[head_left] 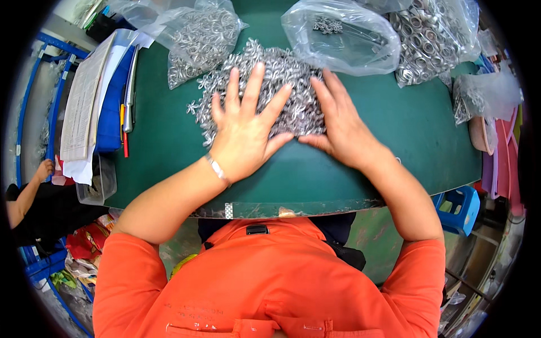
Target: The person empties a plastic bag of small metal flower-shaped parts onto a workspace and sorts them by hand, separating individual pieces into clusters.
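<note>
A heap of small silver flower-shaped metal pieces [267, 59] lies on the green tabletop [158, 135]. My left hand [241, 127] rests on the heap's left and near part, its fingers spread wide and pointing away from me. Against the right side of the heap is my right hand [344, 124], fingers stretched out and thumb pointing left. The two thumbs come close together at the heap's near edge. Neither hand grips a piece. A silver bracelet [216, 169] circles my left wrist. Both palms hide part of the heap.
Behind the heap lies an open clear bag [344, 62] with a few pieces inside. Filled bags of metal pieces [205, 36] and metal rings [425, 42] flank it. Papers [87, 101] and pens [125, 127] stand at left. A blue stool [459, 208] is at right; another person's hand [44, 169] shows far left.
</note>
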